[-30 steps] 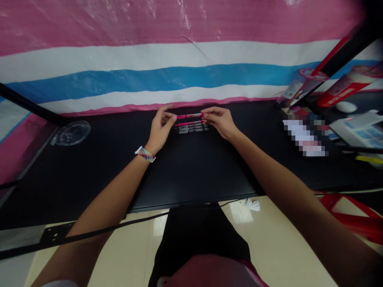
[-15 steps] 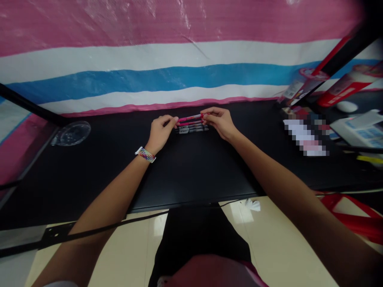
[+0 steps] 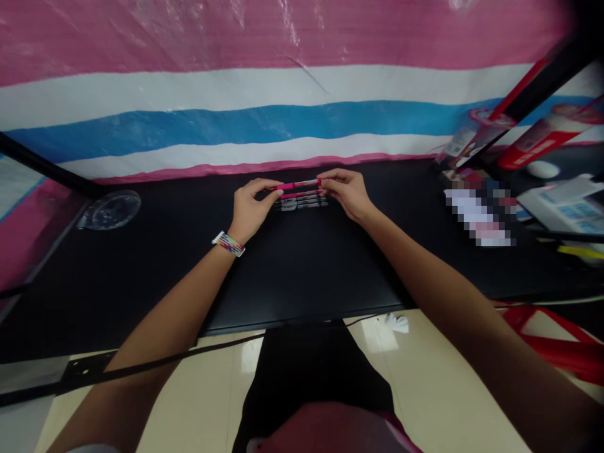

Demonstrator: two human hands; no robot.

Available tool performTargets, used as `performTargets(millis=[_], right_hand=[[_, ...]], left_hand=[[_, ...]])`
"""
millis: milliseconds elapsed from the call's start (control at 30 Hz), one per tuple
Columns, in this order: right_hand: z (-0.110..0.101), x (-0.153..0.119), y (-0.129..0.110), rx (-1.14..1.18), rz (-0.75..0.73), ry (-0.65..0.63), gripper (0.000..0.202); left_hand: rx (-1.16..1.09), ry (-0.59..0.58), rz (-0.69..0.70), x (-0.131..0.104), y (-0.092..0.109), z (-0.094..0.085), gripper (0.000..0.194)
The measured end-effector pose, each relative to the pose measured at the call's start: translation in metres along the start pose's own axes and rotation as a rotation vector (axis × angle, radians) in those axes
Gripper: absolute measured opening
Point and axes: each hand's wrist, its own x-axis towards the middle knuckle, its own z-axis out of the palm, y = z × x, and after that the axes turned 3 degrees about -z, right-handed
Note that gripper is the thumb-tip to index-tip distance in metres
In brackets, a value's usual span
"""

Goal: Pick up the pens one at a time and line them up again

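A pink pen (image 3: pixel 302 184) lies crosswise between my hands, at the far side of the row of pens. My left hand (image 3: pixel 250 207), with a multicoloured band on its wrist, has its thumb and index finger around the pen's left end. At the other end, the fingertips of my right hand (image 3: pixel 348 194) pinch the same pen. Just nearer to me, a second pink pen (image 3: pixel 301 194) and several grey-black pens (image 3: pixel 301 203) lie side by side on the black table (image 3: pixel 306 270). My fingers partly cover the ends of the pens.
A clear round plastic lid (image 3: pixel 113 209) lies at the left. To the right stand a clear cup (image 3: pixel 472 138) with a red straw, a red-and-white cup (image 3: pixel 542 141), a white mouse-like object (image 3: pixel 542 169) and a white box-like item (image 3: pixel 566 204). A striped sheet (image 3: pixel 236 126) hangs behind.
The thumb and index finger of my left hand have shifted slightly left, and the pink pen's left end now shows between them. My right hand has kept its pinch.
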Motion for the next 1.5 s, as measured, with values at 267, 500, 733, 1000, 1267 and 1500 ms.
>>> performTargets(millis=[267, 500, 733, 1000, 1267, 1500], right_hand=[[0.002, 0.000, -0.001, -0.093, -0.009, 0.011, 0.022], [0.003, -0.001, -0.002, -0.025, 0.017, -0.004, 0.020], [0.008, -0.007, -0.023, 0.195, 0.204, -0.226, 0.047], [0.012, -0.010, -0.029, 0.391, 0.306, -0.290, 0.045], [0.015, -0.011, -0.021, 0.513, 0.307, -0.234, 0.032], [0.017, -0.012, -0.025, 0.472, 0.305, -0.206, 0.039]], left_hand=[[-0.045, -0.008, -0.051, -0.001, 0.002, 0.002, 0.012], [0.070, 0.036, 0.080, -0.003, 0.006, 0.000, 0.008], [-0.095, 0.043, -0.008, -0.002, 0.006, 0.006, 0.026], [-0.140, 0.061, -0.001, -0.001, 0.003, 0.006, 0.028], [-0.184, 0.047, -0.006, -0.002, 0.005, 0.009, 0.020], [-0.175, 0.049, -0.003, -0.003, 0.005, 0.009, 0.021]])
